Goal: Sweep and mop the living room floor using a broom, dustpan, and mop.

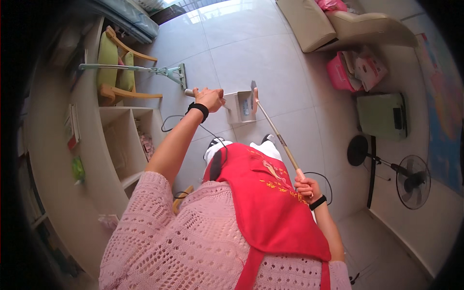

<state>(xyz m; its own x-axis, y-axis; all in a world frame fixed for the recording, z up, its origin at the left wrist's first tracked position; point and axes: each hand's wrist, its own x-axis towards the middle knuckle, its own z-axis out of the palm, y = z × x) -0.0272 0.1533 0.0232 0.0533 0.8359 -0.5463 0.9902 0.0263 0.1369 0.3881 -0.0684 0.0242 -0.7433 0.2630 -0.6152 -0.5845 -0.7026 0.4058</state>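
Note:
My left hand (209, 99) is closed round the pale handle of a dustpan (234, 116), ahead of my feet. The pan's wide mouth faces right, and something small and bluish shows inside it, too small to name. In my right hand (309, 187), low on the right, is the pink grip of a long-handled broom (278, 135). Its narrow pink and grey head reaches forward to the pan's right edge; whether the two touch I cannot tell. A black band circles each wrist.
A sponge mop (169, 72) stands by the wooden chair (116, 67) with green cushions at left. Below that are open shelves (118, 145). On the right are a beige sofa (372, 29), a pink basket (340, 72), a green box (382, 115) and a fan (413, 181). Thin cables hang near both my arms.

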